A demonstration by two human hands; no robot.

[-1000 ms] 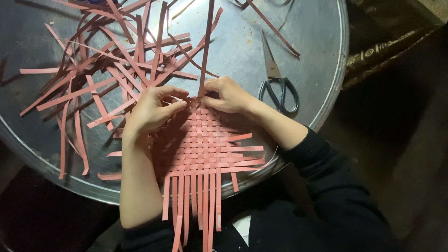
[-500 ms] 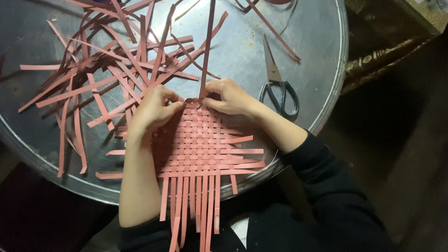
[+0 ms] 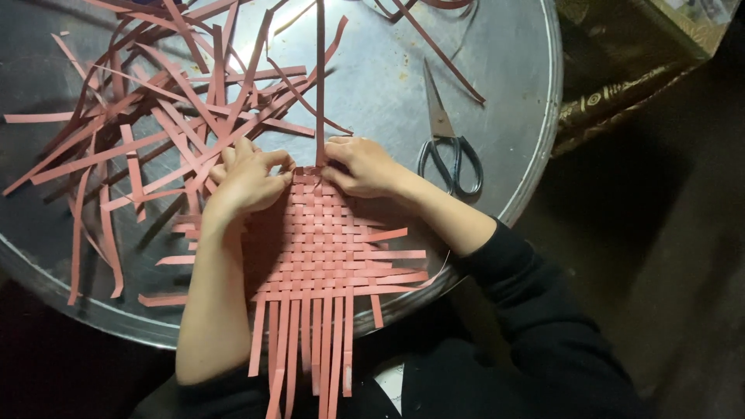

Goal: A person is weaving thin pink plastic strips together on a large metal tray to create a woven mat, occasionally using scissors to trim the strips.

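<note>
Both hands work at the far edge of a woven mat of pink paper strips. On that edge, the left hand has its fingers curled and its fingertips pinched on the weave at the left corner. At the right corner the right hand pinches the base of one long upright strip, which runs straight away from the mat toward the far side of the surface. The mat lies flat on a round metal surface, at its near edge, with loose strip ends hanging over the rim toward the person's dark-sleeved body. Left of the hands, a loose heap of pink paper strips lies scattered and crossed over one another. Just right of the right hand, a pair of scissors with dark handles rests on the surface, its blades shut and pointing away.
</note>
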